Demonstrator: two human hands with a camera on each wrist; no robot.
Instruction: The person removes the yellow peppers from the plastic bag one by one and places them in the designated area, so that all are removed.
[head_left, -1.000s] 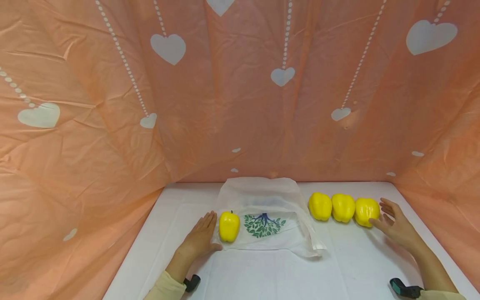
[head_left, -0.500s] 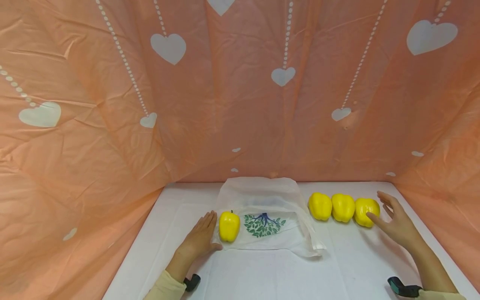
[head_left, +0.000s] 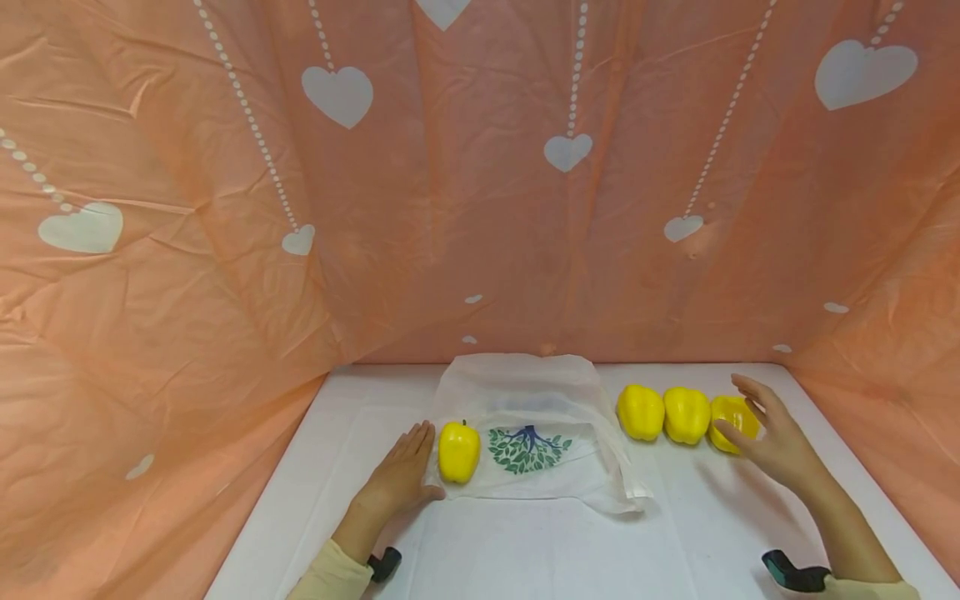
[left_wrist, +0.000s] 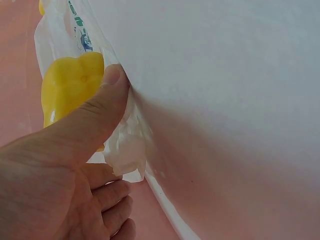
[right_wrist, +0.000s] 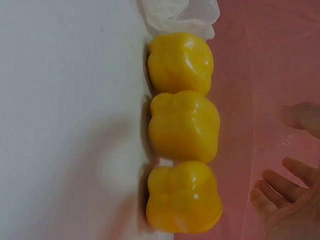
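My left hand (head_left: pixel 399 473) lies with straight fingers at the left edge of a thin white bag (head_left: pixel 517 387). Its thumb (left_wrist: pixel 112 92) rests by the bag's near corner. Right beside that hand, one yellow bell pepper (head_left: pixel 459 452) sits on the bag, stem away from me. Three more yellow bell peppers stand in a row to the right: a left one (head_left: pixel 641 412), a middle one (head_left: pixel 687 415) and a right one (head_left: pixel 723 412). Over the right one hovers my right hand (head_left: pixel 780 437), thumb and fingers spread, partly covering it from the head camera; the right wrist view shows a gap between them.
A green and blue tree print (head_left: pixel 529 450) marks the bag, which lies flat on the white table (head_left: pixel 540 550). Orange sheeting (head_left: pixel 487 208) with white hearts encloses the table at the back and both sides. Each wrist wears a dark strapped device (head_left: pixel 795 573).
My right hand has moved left, from beside the right bell pepper to over it, its fingers staying spread. The left hand, the bag and the bell peppers have not moved.
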